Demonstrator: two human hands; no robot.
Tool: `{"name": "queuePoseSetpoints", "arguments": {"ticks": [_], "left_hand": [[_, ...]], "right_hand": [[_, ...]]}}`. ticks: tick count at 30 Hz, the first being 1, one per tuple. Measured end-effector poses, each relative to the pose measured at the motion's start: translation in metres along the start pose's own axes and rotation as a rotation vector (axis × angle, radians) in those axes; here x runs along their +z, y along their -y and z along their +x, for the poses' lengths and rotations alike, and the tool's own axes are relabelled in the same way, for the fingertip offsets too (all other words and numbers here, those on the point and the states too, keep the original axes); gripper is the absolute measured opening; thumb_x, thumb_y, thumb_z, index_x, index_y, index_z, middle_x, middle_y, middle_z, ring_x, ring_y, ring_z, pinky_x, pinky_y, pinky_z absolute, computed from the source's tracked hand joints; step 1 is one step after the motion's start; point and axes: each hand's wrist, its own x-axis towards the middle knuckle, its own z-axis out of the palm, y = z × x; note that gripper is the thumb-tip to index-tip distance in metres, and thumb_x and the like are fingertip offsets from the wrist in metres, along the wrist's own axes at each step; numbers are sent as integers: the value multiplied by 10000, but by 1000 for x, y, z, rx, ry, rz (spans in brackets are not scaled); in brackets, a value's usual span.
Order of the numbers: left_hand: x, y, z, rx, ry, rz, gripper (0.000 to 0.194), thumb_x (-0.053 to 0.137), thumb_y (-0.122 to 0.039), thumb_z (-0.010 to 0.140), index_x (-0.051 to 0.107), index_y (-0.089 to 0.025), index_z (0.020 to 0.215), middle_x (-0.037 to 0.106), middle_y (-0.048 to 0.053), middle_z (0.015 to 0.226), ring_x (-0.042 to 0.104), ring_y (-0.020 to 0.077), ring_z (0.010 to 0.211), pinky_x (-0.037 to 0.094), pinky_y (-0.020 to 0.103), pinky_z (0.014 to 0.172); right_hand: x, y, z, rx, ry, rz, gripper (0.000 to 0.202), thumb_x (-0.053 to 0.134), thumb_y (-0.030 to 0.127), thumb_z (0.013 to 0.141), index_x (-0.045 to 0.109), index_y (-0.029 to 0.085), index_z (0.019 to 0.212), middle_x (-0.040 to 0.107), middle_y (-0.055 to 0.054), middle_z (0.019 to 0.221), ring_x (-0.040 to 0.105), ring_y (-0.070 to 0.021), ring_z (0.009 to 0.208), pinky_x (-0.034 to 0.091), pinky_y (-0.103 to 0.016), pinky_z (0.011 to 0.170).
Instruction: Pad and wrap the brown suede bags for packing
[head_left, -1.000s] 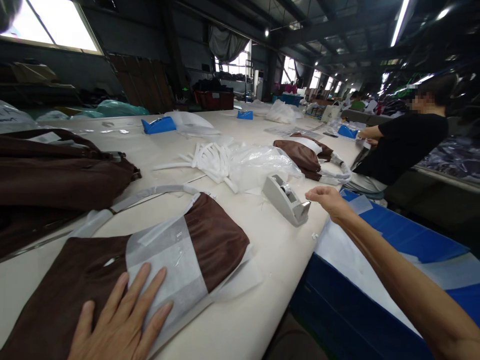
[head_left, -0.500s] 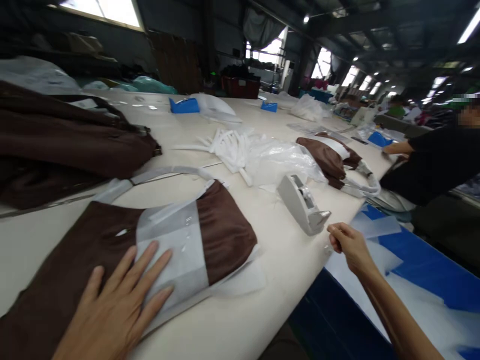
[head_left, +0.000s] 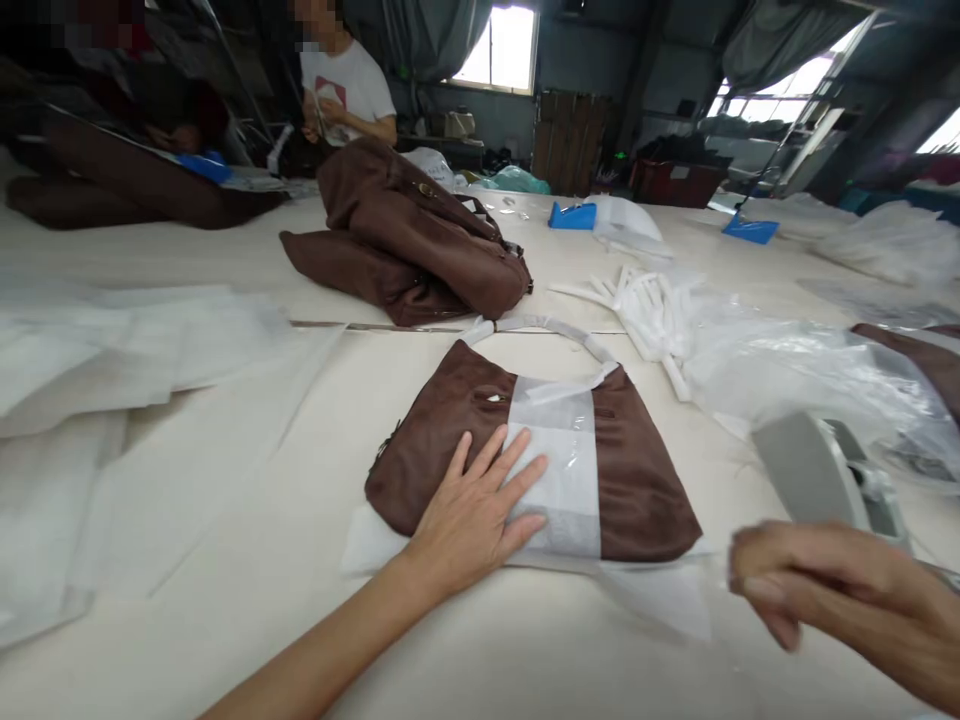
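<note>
A brown handbag (head_left: pixel 649 480) lies flat on the table, its middle wrapped by a band of white tissue (head_left: pixel 562 500). White wrapping also covers its looped handle (head_left: pixel 551 323). My left hand (head_left: pixel 476 515) rests on the bag with fingers spread, partly over the tissue band. Right of the bag, my right hand (head_left: pixel 817 575) is raised and blurred, thumb and fingers pinched on a small piece of clear tape that barely shows at the fingertips. Just behind that hand stands a grey tape dispenser (head_left: pixel 806 470), partly hidden by it.
White tissue sheets (head_left: pixel 187 430) spread over the left of the table. Several brown bags (head_left: pixel 420 240) are piled behind. White wrapped strips (head_left: pixel 652 310) and clear plastic bags (head_left: pixel 810 370) lie at the back right. A person (head_left: pixel 345 85) stands across the table.
My view has swung left, so the bag now sits near the middle. My right hand has come away from the dispenser towards the bag; my left hand stays on it.
</note>
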Motion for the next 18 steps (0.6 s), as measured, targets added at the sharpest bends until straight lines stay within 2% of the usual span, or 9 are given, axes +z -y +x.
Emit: {"name": "queuePoseSetpoints", "arguments": {"ticks": [2, 3, 6, 8, 12, 15, 18], "left_hand": [[0, 0, 0, -11, 3, -22, 573, 429, -540, 977, 360, -309, 1498, 204, 92, 1630, 216, 319, 1485, 157, 615, 1178], [0, 0, 0, -15, -1, -33, 580, 444, -537, 972, 356, -310, 1499, 172, 114, 1635, 220, 325, 1484, 173, 622, 1171], [2, 1, -1, -28, -15, -59, 614, 508, -511, 953, 333, -315, 1507, 114, 169, 1636, 235, 335, 1479, 216, 631, 1153], [4, 1, -1, -34, -21, -74, 627, 533, -505, 941, 336, -317, 1506, 114, 173, 1635, 235, 340, 1478, 228, 639, 1147], [7, 2, -3, -27, -50, -101, 614, 559, -504, 926, 391, -303, 1481, 137, 156, 1634, 258, 361, 1464, 218, 666, 1143], [8, 2, -4, -19, -77, -86, 608, 568, -494, 923, 402, -296, 1474, 135, 164, 1632, 267, 361, 1460, 239, 672, 1130], [10, 3, -5, -2, -95, -51, 590, 545, -492, 936, 405, -292, 1473, 202, 138, 1623, 269, 354, 1459, 253, 668, 1125]], "right_hand": [[2, 33, 60, -21, 241, -30, 294, 507, 396, 953, 637, 215, 762, 619, -13, 672, 557, -144, 623, 438, -245, 601], [4, 43, 88, -58, 315, -57, 284, 510, 381, 949, 628, 202, 762, 608, 1, 660, 526, -126, 593, 406, -230, 570], [12, 49, 160, -160, 484, -170, 216, 526, 283, 915, 614, 177, 748, 558, 37, 612, 497, -102, 581, 381, -210, 597], [16, 46, 193, -185, 562, -221, 181, 519, 227, 888, 608, 171, 741, 528, 51, 589, 496, -100, 584, 384, -208, 621], [19, 48, 225, -199, 636, -391, 189, 535, 133, 825, 551, 172, 640, 486, 70, 554, 457, -85, 545, 351, -207, 600], [19, 58, 234, -171, 612, -576, 173, 558, 126, 819, 575, 185, 657, 494, 79, 521, 460, -85, 512, 323, -219, 572], [19, 67, 239, -153, 598, -719, 159, 572, 165, 848, 619, 200, 700, 513, 76, 505, 482, -93, 514, 309, -230, 565]]}}
